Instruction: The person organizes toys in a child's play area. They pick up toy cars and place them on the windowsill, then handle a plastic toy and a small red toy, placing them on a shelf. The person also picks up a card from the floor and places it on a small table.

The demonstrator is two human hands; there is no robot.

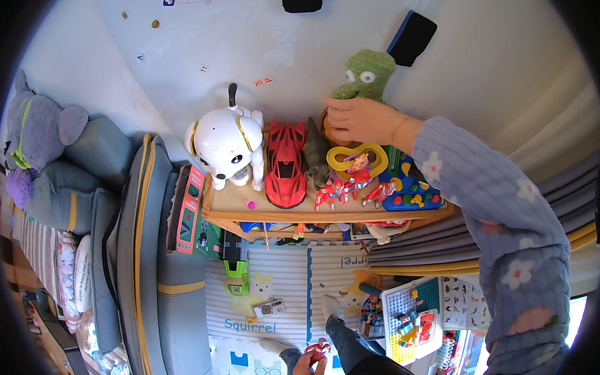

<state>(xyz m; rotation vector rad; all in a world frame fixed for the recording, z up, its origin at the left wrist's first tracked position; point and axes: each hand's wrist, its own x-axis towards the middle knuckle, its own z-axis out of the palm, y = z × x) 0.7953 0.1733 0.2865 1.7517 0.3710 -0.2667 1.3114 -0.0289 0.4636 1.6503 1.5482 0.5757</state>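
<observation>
My right hand (367, 122) reaches over the wooden shelf unit with its fingers wrapped across the front of a green plush toy (372, 66) with big white eyes. The hand hides the toy's middle; a bit of its brown base shows below the fingers. Low in the view, my left hand (309, 371) grips a small red toy figure (318, 349). Just in front of my right hand are a yellow looped track toy (340, 161) and several red-and-silver figures (358, 181). A grey dinosaur toy (316, 152) lies beside the track.
On the shelf top (237, 202) stand a white robot dog (225, 145), a red car (287, 167) and a blue button toy (412, 193). A grey sofa (176, 315) runs along the left. A green toy truck (237, 274) and a building-brick table (401, 323) stand on the mat.
</observation>
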